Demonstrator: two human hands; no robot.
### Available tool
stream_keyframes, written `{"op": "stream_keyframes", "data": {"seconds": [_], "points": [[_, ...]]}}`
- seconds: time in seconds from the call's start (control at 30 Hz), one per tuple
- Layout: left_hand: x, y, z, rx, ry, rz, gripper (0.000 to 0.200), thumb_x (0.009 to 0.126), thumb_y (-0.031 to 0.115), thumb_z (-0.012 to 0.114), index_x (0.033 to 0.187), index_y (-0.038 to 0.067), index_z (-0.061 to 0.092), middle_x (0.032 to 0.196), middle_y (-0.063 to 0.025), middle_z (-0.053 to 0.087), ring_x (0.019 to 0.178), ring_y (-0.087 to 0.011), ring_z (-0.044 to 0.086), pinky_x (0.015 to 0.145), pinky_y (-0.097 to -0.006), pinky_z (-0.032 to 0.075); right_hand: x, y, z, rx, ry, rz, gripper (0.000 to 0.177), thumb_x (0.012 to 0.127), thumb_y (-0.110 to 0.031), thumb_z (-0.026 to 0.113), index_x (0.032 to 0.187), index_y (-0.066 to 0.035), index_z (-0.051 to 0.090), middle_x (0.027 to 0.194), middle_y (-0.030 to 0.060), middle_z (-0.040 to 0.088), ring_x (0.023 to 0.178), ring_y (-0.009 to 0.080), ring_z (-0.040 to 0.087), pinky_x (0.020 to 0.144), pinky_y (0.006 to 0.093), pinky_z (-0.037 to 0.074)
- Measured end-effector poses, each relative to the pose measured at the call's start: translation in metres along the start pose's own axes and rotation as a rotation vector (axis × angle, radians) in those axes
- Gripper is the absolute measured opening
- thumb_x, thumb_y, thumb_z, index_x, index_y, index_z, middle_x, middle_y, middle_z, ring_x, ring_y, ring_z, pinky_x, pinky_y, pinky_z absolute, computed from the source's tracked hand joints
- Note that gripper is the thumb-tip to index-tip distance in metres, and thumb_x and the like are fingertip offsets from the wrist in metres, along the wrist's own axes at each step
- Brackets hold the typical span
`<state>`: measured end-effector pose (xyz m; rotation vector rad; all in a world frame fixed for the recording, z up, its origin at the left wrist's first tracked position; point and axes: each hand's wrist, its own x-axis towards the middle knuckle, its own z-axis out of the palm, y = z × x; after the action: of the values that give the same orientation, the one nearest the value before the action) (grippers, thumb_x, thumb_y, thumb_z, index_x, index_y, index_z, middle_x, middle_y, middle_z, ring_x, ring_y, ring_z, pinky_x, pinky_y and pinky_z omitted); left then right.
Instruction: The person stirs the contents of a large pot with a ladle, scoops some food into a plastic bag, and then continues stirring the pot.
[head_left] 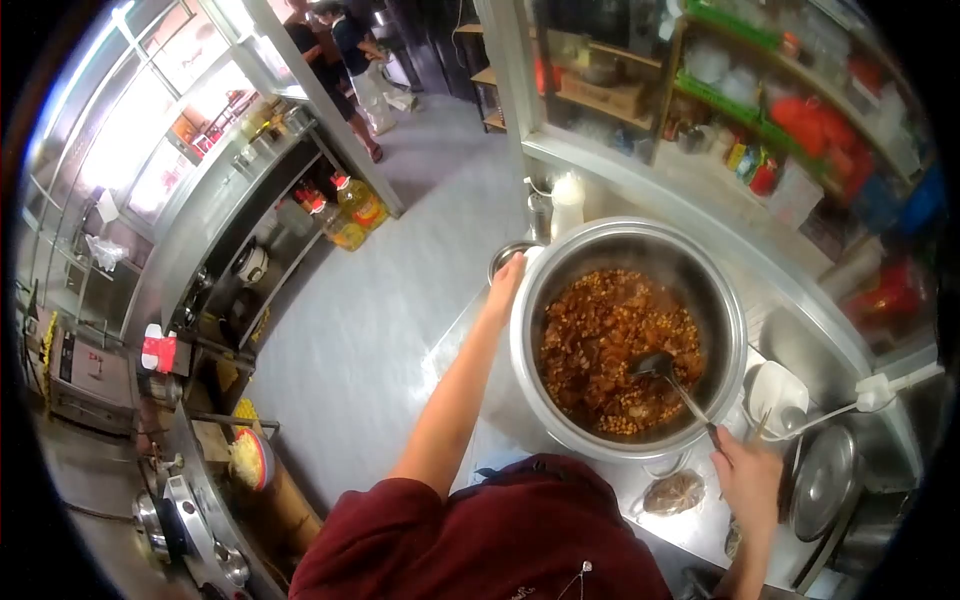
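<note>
A large steel pot [530, 400] stands on the counter, full of a brown stew [610, 320] with bean-like pieces. My right hand [748, 478] is closed around the handle of a ladle [690, 400]. The ladle's dark bowl rests in the stew, right of the middle. At the pot's upper left side, my left hand [507, 284] grips the outer edge, with something white beside the fingertips. Its grip is partly hidden. A small round metal container [510, 254] sits just beyond that hand. Below the pot lies a clear bag of brown food [673, 493], near my right hand.
A white squeeze bottle [567, 203] stands behind the pot. To the right are a white container [778, 390] and a round metal lid [824, 482]. Large oil bottles [345, 212] stand by the left shelving. Two people [350, 55] are in the far doorway.
</note>
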<state>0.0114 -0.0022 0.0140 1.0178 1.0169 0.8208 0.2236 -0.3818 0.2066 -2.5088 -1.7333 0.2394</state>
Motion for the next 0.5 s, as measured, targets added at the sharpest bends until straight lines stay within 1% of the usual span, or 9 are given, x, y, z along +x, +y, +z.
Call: {"op": "stream_keyframes", "data": {"seconds": [0.03, 0.07, 0.13, 0.17, 0.23, 0.27, 0.37, 0.47, 0.5], "points": [[0.000, 0.000, -0.001, -0.011, -0.007, -0.007, 0.065, 0.089, 0.050, 0.047, 0.123, -0.005, 0.047, 0.116, -0.0147, 0.055, 0.106, -0.0200, 0.051, 0.091, -0.0309, 0.041, 0.000, -0.004, 0.006, -0.031, 0.004, 0.010, 0.032, 0.074, -0.019, 0.066, 0.104, -0.008, 0.063, 0.062, 0.0139, 0.058, 0.059, 0.0323, 0.057, 0.057, 0.0405, 0.043], [0.000, -0.001, -0.002, -0.022, -0.014, -0.014, 0.066, 0.089, 0.051, 0.047, 0.123, -0.005, 0.047, 0.116, -0.0147, 0.055, 0.106, -0.0198, 0.051, 0.091, -0.0307, 0.041, 0.000, -0.007, 0.014, -0.056, -0.019, 0.038, 0.033, 0.074, -0.019, 0.065, 0.106, -0.008, 0.062, 0.063, 0.0140, 0.058, 0.060, 0.0324, 0.057, 0.058, 0.0407, 0.044], [0.000, -0.001, -0.003, 0.028, 0.000, -0.012, 0.066, 0.087, 0.053, 0.048, 0.125, -0.002, 0.047, 0.116, -0.0127, 0.055, 0.104, -0.0183, 0.053, 0.089, -0.0293, 0.042, -0.001, -0.011, 0.029, -0.101, -0.059, 0.093, 0.037, 0.075, -0.018, 0.064, 0.110, -0.008, 0.059, 0.065, 0.0142, 0.059, 0.062, 0.0327, 0.058, 0.059, 0.0412, 0.044], [0.001, -0.002, -0.004, 0.052, 0.008, -0.014, 0.067, 0.087, 0.054, 0.048, 0.125, 0.000, 0.047, 0.116, -0.0116, 0.055, 0.103, -0.0175, 0.054, 0.088, -0.0286, 0.043, -0.002, -0.009, 0.031, -0.084, -0.066, 0.074, 0.041, 0.076, -0.020, 0.064, 0.114, -0.007, 0.057, 0.066, 0.0151, 0.059, 0.060, 0.0320, 0.058, 0.058, 0.0405, 0.044], [0.008, -0.007, -0.006, 0.040, -0.012, 0.008, 0.067, 0.087, 0.054, 0.048, 0.126, 0.000, 0.047, 0.117, -0.0122, 0.055, 0.103, -0.0178, 0.054, 0.088, -0.0289, 0.043, -0.004, -0.004, 0.034, -0.050, -0.082, 0.037, 0.049, 0.076, -0.022, 0.065, 0.120, -0.004, 0.054, 0.069, 0.0170, 0.060, 0.057, 0.0305, 0.059, 0.057, 0.0389, 0.045], [0.010, -0.010, -0.008, 0.034, -0.023, 0.018, 0.067, 0.086, 0.054, 0.048, 0.126, -0.001, 0.047, 0.117, -0.0124, 0.055, 0.103, -0.0179, 0.054, 0.088, -0.0291, 0.043, -0.005, -0.005, 0.033, -0.045, -0.094, 0.043, 0.050, 0.076, -0.022, 0.064, 0.121, -0.004, 0.052, 0.073, 0.0181, 0.060, 0.059, 0.0304, 0.059, 0.058, 0.0389, 0.045], [0.007, -0.005, -0.008, 0.019, -0.043, -0.050, 0.068, 0.087, 0.055, 0.047, 0.126, -0.001, 0.046, 0.119, -0.0128, 0.054, 0.107, -0.0176, 0.051, 0.091, -0.0300, 0.041, -0.008, -0.008, 0.027, -0.001, -0.116, 0.058, 0.054, 0.076, -0.022, 0.064, 0.124, -0.003, 0.049, 0.083, 0.0204, 0.060, 0.065, 0.0303, 0.060, 0.060, 0.0390, 0.045], [-0.006, 0.003, -0.004, 0.012, 0.026, 0.009, 0.065, 0.088, 0.052, 0.046, 0.123, -0.003, 0.048, 0.116, -0.0127, 0.054, 0.103, -0.0194, 0.051, 0.088, -0.0326, 0.042, -0.011, -0.009, 0.017, 0.080, -0.102, 0.074, 0.054, 0.077, -0.021, 0.064, 0.125, -0.004, 0.048, 0.088, 0.0206, 0.058, 0.070, 0.0313, 0.060, 0.063, 0.0394, 0.046], [-0.005, -0.001, -0.008, 0.021, 0.045, -0.018, 0.063, 0.089, 0.052, 0.044, 0.122, -0.001, 0.048, 0.113, -0.0119, 0.054, 0.103, -0.0193, 0.051, 0.087, -0.0335, 0.042, -0.013, -0.012, 0.012, 0.096, -0.094, 0.086, 0.053, 0.077, -0.021, 0.063, 0.125, -0.005, 0.049, 0.089, 0.0204, 0.058, 0.071, 0.0318, 0.060, 0.065, 0.0395, 0.046]]}}
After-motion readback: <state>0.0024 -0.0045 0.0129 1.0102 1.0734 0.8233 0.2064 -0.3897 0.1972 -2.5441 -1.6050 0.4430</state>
